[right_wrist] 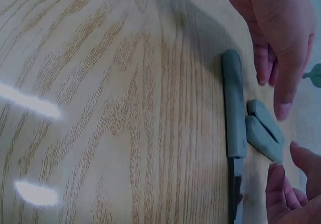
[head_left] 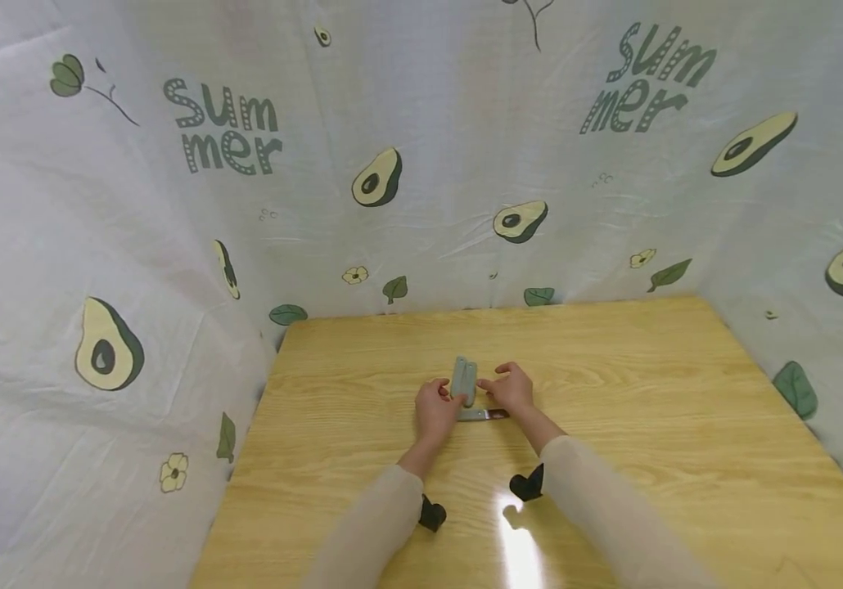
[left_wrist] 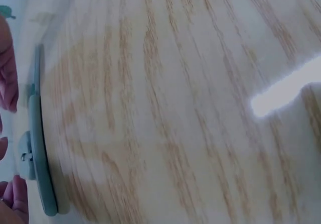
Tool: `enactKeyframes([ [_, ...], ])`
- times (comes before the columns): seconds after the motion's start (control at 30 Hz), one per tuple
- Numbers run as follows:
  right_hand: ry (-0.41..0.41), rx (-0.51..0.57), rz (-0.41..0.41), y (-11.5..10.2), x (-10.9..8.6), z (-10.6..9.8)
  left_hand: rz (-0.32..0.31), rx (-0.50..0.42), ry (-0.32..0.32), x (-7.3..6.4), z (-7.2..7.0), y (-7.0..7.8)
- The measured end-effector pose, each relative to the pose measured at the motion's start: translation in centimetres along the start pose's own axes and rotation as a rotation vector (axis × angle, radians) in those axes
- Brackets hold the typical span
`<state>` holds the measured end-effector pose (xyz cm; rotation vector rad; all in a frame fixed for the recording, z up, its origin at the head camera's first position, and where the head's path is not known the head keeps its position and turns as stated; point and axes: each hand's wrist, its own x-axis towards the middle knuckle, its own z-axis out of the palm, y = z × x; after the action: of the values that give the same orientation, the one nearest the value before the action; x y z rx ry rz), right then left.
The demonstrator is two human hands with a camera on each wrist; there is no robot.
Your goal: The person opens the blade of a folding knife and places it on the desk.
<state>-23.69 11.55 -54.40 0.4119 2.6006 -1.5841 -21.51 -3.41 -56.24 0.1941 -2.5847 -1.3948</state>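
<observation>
Loosely open, empty left hand [head_left: 436,411] and right hand [head_left: 513,388] flank a forked grey-green tool [head_left: 460,379]; right-wrist view crops the grey-green-handled steel knife [head_left: 482,415].

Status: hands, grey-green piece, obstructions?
Left hand at grey-green piece, contact unclear. Right hand open, other side. Possible snag: knife close on near side, blade toward right hand.

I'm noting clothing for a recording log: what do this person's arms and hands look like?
The left sleeve and right sleeve are long, plain and cream-coloured. Near each wrist sticks out a small, lobed black piece, the left black piece and the right black piece. The left hand and right hand wear no gloves.
</observation>
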Motion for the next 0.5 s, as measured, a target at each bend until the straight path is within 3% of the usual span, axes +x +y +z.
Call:
enactKeyframes([
  [0.17, 0.014, -0.023, -0.002, -0.2, 0.2, 1.6, -0.019, 0.028, 0.001, 0.0, 0.6, 0.1],
  [0.33, 0.040, -0.113, 0.000, -0.6, -0.1, 2.9, -0.043, 0.022, -0.022, 0.2, 1.0, 0.0],
  [0.5, 0.073, -0.122, 0.013, -0.8, -0.3, 3.5, -0.027, 0.027, -0.023, 0.2, 1.3, -0.1],
])
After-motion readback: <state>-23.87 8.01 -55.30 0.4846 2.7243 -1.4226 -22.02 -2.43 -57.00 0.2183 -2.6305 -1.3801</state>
